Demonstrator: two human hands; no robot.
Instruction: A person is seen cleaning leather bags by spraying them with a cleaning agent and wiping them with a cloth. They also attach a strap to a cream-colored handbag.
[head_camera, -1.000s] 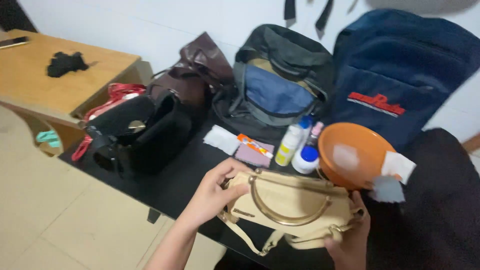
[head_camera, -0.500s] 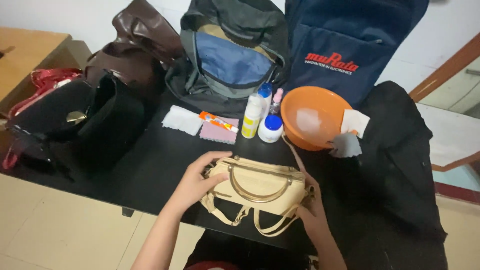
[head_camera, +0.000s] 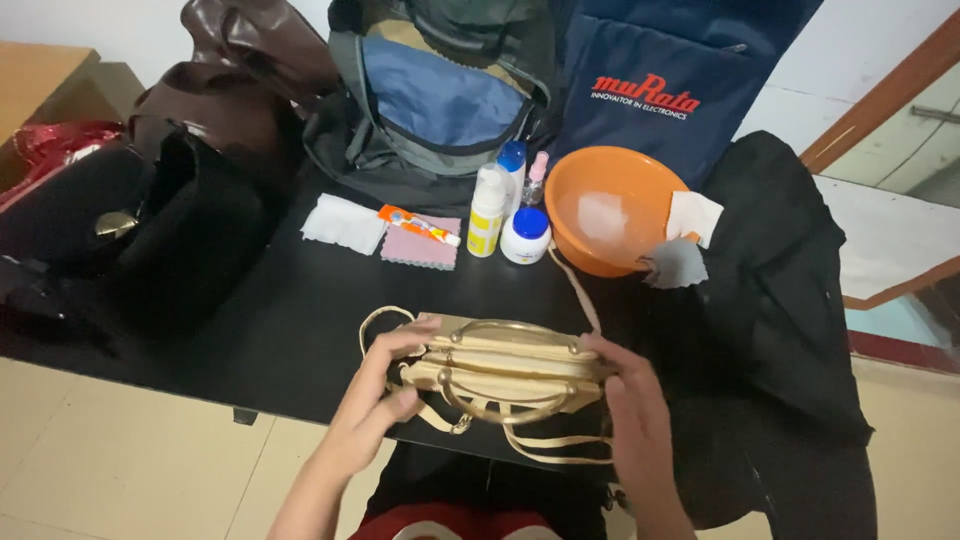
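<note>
The small beige handbag (head_camera: 505, 375) has been drawn closer to the black table's (head_camera: 290, 330) near edge and now sits top-up — its rim faces the person. The left hand (head_camera: 385, 395) and right hand (head_camera: 632, 410) clasp its two ends, fingers curled around it.

There is one view only, from a camera on the person's head. It looks steeply down and forward over the black worktop (head_camera: 270, 340), near enough that the forearms enter from 6 o'clock. The near edge of the worktop crosses the lower part of the picture, the pale floor (head_camera: 120, 470) lies at 7 o'clock, and the wall (head_camera: 870, 40) stands at 1 o'clock.
</note>
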